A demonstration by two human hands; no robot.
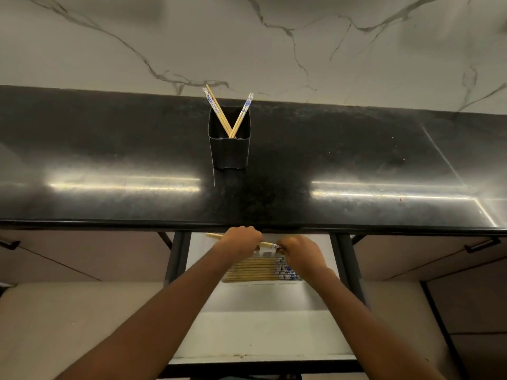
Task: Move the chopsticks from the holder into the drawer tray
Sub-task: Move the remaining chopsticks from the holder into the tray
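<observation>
head view looked down over two bare forearms reaching into an open drawer point(260, 333), its white floor lit below the counter edge. further in, a clear tray point(262, 282) sat in the drawer with a row of chopsticks point(255, 270) lying side by side in it, bare wooden ends to the left and blue-patterned ends to the right. just over the tray's far side both hands met – the left hand point(241, 239) had its fingers curled round a held chopstick point(264, 244), whose bare tip poked out to the left past the knuckles, while the right hand point(297, 253) pinched the patterned end with curled fingers. whether one stick or a pair was held could not be told. beyond the hands ran a glossy black countertop point(109, 149), and on it, well apart from the drawer, stood a black square holder point(230, 153) – upright, with a few leaning chopsticks point(219, 112) spread in a v against opposite walls. behind it rose a veined marble wall point(274, 50).
</observation>
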